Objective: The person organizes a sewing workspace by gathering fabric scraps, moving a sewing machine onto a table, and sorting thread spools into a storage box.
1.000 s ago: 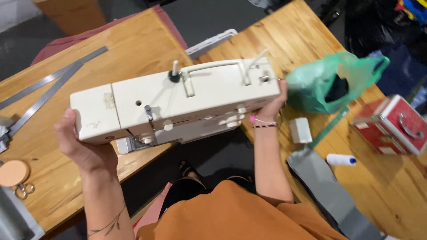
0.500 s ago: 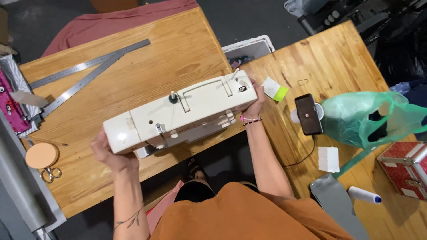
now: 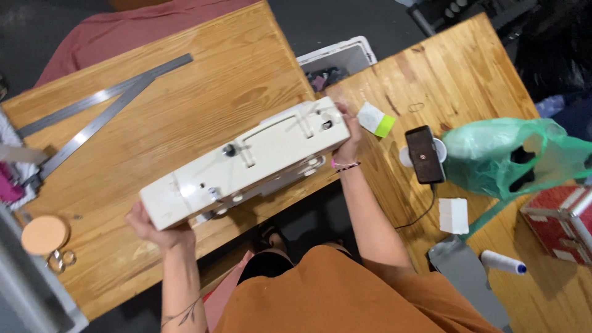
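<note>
**Sewing machine held at both ends above table edge**

The cream plastic sewing machine (image 3: 246, 163) sits level over the near edge of the left wooden table (image 3: 154, 98), spanning toward the gap between the two tables. The left hand (image 3: 157, 229) cups its underside at one end, fingers closed around the base; the right hand (image 3: 350, 132) clasps the opposite end, so the weight is shared. A steel square ruler (image 3: 98, 117) lies flat on the planks. A green plastic bag (image 3: 505, 157) and dark phone (image 3: 425, 154) rest on the right table (image 3: 468, 68).

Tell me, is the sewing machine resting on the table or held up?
Held up: the left hand and right hand grip the ends of the sewing machine, which spans the gap between two tables.
</note>
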